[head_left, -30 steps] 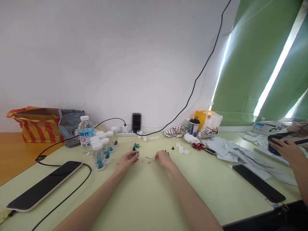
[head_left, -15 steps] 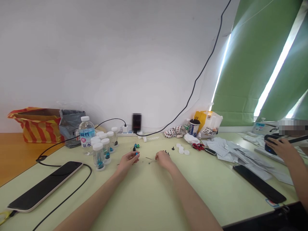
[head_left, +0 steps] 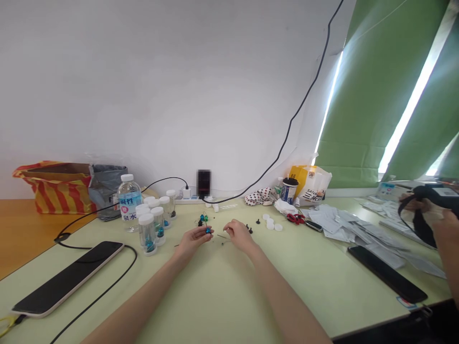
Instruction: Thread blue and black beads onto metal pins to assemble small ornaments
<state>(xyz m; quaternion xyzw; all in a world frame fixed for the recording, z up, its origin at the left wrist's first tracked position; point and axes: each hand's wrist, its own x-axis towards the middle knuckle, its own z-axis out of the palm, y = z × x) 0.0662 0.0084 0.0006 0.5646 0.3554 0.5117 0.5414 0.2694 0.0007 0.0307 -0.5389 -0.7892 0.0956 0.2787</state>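
In the head view, my left hand [head_left: 193, 240] pinches a small shiny blue ball [head_left: 208, 231] between thumb and fingertips, just above the table. Across a short gap, my right hand [head_left: 239, 234] has its thumb and fingertips closed together; whatever is between them is too small to make out. Beneath the right fingertips lies a thin metal rod [head_left: 221, 236], with a tiny dark piece [head_left: 222, 243] near it. Beyond the left hand sit green and blue shiny balls [head_left: 203, 218] and a black piece [head_left: 200, 223].
Several clear jars with white lids [head_left: 147, 234] stand at left beside a water bottle [head_left: 129, 203] and a phone [head_left: 68, 277]. White discs [head_left: 270, 224], black pegs [head_left: 258, 221], red-handled pliers [head_left: 296, 219] and papers [head_left: 344, 229] lie right. Another person's hand [head_left: 444, 217] grips a black device.
My right hand has lifted slightly and turned its fingertips toward the left hand. The blue ball shows more fully in my left fingers. The other person's hand has raised the black device.
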